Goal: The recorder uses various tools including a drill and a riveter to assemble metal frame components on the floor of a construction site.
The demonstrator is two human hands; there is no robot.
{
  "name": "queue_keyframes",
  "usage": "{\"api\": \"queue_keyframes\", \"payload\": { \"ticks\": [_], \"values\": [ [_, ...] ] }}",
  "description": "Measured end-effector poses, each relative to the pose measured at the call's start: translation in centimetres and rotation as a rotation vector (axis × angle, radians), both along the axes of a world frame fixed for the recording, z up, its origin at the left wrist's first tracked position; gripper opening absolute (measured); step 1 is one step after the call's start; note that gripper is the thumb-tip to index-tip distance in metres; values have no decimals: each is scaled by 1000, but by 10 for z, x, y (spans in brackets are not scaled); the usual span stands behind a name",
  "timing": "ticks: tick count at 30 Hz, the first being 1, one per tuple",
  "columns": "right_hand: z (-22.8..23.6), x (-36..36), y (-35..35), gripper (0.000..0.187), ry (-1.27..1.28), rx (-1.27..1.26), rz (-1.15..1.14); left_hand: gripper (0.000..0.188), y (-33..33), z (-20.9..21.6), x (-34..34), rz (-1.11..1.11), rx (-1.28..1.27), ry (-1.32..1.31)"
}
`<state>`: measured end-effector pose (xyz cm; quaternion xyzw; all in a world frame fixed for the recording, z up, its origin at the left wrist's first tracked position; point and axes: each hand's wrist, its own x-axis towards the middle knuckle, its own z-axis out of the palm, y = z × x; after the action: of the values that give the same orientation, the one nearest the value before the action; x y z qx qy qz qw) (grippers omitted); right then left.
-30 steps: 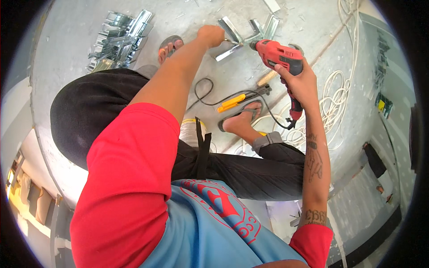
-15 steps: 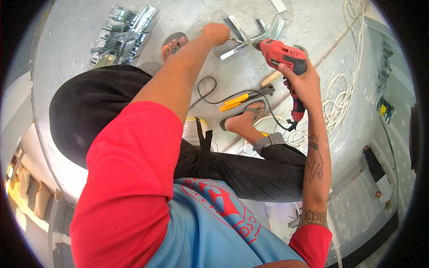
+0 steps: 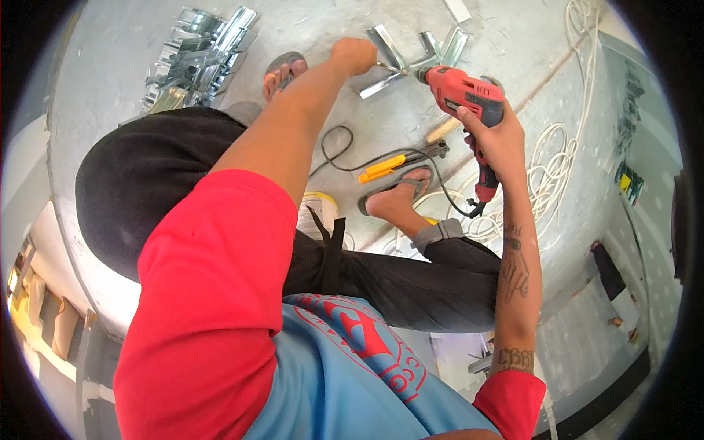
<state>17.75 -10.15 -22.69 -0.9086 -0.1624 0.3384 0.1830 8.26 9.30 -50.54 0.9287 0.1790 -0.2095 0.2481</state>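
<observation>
"So, what are the two hands doing?"

"The right hand is wrapped around the grip of a red drill, its hard plastic body ribbed with vents and inlaid with dark panels. The drill sits above a pale grey, scuffed concrete floor, its nose pointing left."

"And the left hand?"

"The left hand is left of the drill's nose, curled in with the knuckles up. A thin, bright sliver of metal shows between it and the drill. The fingers are hidden, so I cannot tell whether they pinch that sliver."

"What lies around the drill?"

"Just off its nose are several folded metal channels, smooth, silvery and straight-edged, splayed at angles. Well to the drill's left is a heap of similar offcuts, shiny, jumbled and sharp-cornered."

"Anything nearer the wearer than the drill?"

"Yes: a rounded wooden handle just below the drill, then a tool with a chunky yellow grip and dark metal end. A thin black cord curves from the drill's base. Loose loops of white cable spread below and to the drill's right. Farther down and left of the drill stands a round white bucket with a yellow rim."
</observation>
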Motion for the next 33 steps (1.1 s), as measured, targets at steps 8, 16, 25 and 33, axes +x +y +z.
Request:
{"api": "queue_keyframes", "payload": {
  "ticks": [8,16,25,33],
  "values": [
    [-2,-2,2,54,-44,-40,44,18,0,2,-2,-2,6,-10],
    [-9,-10,8,58,-181,-70,151,19,-1,1,1,4,-1,-2],
    [-7,-12,12,59,-168,-108,109,19,-2,3,0,25,-16,-11],
    [-7,-16,15,59,-188,-132,120,18,1,11,-3,-2,9,-19]
  ]
}}
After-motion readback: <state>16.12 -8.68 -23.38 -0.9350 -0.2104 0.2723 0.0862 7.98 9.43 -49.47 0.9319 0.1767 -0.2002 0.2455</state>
